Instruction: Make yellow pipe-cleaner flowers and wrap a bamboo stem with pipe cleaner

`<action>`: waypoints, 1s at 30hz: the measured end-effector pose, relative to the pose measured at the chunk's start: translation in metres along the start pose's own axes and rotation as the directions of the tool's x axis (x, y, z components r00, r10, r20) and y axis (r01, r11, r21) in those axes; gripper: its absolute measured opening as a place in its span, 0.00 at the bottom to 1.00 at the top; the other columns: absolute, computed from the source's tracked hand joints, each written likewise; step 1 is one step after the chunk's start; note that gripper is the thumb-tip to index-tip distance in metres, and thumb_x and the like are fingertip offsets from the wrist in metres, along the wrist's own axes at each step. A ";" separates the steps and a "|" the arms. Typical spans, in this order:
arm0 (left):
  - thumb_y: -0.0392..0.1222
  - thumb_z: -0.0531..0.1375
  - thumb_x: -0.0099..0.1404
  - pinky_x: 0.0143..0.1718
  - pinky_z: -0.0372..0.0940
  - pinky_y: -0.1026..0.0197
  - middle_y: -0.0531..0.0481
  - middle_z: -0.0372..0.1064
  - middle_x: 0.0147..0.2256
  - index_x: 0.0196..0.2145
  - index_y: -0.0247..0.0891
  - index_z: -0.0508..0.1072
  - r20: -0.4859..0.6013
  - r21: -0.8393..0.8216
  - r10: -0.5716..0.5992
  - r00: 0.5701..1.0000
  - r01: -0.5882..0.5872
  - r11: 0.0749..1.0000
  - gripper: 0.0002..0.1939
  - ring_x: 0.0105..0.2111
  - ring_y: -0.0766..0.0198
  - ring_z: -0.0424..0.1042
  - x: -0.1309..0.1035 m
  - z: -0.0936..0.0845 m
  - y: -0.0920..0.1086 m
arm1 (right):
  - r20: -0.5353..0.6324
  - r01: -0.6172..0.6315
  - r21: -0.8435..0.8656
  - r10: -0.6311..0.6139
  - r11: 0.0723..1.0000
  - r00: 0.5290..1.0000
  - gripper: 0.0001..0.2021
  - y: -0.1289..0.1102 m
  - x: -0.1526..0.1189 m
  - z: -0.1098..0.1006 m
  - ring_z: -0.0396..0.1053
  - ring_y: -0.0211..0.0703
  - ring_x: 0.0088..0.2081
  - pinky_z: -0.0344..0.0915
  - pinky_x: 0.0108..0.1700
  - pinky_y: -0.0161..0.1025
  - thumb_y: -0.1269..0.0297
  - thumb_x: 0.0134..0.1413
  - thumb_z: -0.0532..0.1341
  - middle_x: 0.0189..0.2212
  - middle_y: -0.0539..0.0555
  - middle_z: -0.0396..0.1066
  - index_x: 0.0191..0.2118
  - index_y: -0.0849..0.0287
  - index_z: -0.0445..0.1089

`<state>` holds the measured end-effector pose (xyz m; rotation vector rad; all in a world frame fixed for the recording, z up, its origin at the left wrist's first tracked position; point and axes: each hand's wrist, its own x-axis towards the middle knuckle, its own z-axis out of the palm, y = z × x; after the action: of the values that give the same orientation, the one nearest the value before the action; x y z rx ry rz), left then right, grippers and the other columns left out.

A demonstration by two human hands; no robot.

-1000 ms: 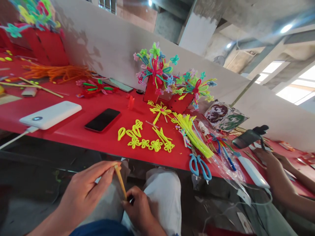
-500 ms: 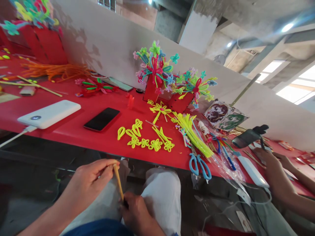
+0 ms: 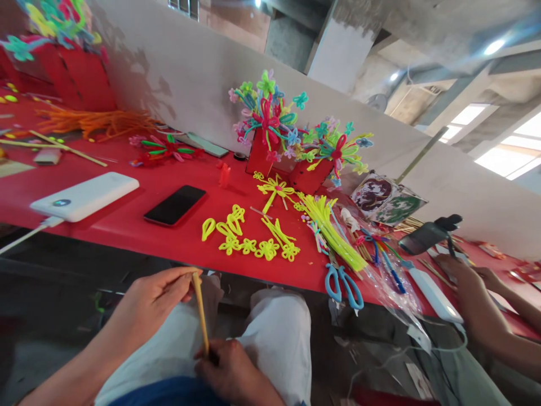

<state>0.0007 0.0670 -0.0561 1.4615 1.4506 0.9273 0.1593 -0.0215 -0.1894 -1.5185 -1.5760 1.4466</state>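
Note:
Above my lap, my left hand (image 3: 158, 301) pinches the upper end of a thin tan stick (image 3: 200, 310), possibly bamboo. Its lower end is in the closed fingers of my right hand (image 3: 232, 363), lower down over my legs. The stick stands nearly upright between the two hands. On the red table (image 3: 169, 242) beyond them lie several yellow pipe-cleaner flowers (image 3: 267, 248) and loops. Behind those is a larger yellow pipe-cleaner flower (image 3: 276, 189) with a pink centre.
A black phone (image 3: 175, 205) and a white power bank (image 3: 84, 196) lie on the left. To the right are blue-handled scissors (image 3: 343, 285) and a yellow pipe-cleaner bundle (image 3: 333, 234). Red boxes with colourful flowers (image 3: 267, 121) stand behind. Another person's arm (image 3: 482, 299) reaches in at right.
My right hand has moved slightly down and left with the stick's lower end, and the stick is more upright. My left hand has shifted slightly left.

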 end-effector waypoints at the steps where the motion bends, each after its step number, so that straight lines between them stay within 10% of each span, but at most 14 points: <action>1: 0.54 0.59 0.50 0.26 0.71 0.63 0.47 0.81 0.26 0.27 0.41 0.79 0.021 -0.001 -0.014 1.000 0.014 1.000 0.15 0.26 0.54 0.78 0.000 0.003 -0.002 | -0.030 -0.007 0.022 0.008 1.000 1.000 0.09 0.000 0.001 0.000 0.64 0.36 0.23 0.58 0.26 0.30 0.70 0.46 0.62 0.20 0.46 0.68 0.36 0.56 0.76; 11: 0.51 0.54 0.58 0.27 0.67 0.64 0.50 0.76 0.22 0.24 0.40 0.77 0.210 0.156 0.014 0.978 -0.048 0.987 0.17 0.25 0.58 0.75 -0.003 0.046 -0.033 | -0.366 0.158 0.369 -0.013 0.916 0.931 0.11 0.007 0.015 -0.008 0.56 0.35 0.21 0.56 0.23 0.31 0.54 0.51 0.60 0.19 0.45 0.57 0.31 0.57 0.67; 19: 0.49 0.51 0.61 0.22 0.58 0.66 0.55 0.71 0.20 0.25 0.42 0.74 0.204 0.412 0.182 0.962 -0.253 0.875 0.16 0.20 0.63 0.69 0.005 0.043 -0.042 | -0.347 0.134 0.506 0.059 0.852 0.936 0.15 0.006 0.021 -0.004 0.50 0.31 0.16 0.48 0.17 0.29 0.49 0.50 0.60 0.16 0.42 0.55 0.30 0.58 0.67; 30: 0.48 0.54 0.59 0.25 0.64 0.67 0.54 0.76 0.24 0.25 0.42 0.76 0.310 0.255 0.240 0.920 -0.323 0.911 0.14 0.24 0.63 0.72 0.007 0.036 -0.033 | -0.230 0.043 0.642 0.140 0.766 0.963 0.22 -0.006 0.023 -0.011 0.50 0.28 0.13 0.46 0.15 0.28 0.42 0.42 0.63 0.13 0.40 0.57 0.29 0.58 0.65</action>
<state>0.0227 0.0700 -0.1002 1.9859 1.2293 0.6542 0.1614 0.0042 -0.1877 -1.2595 -0.7504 1.5185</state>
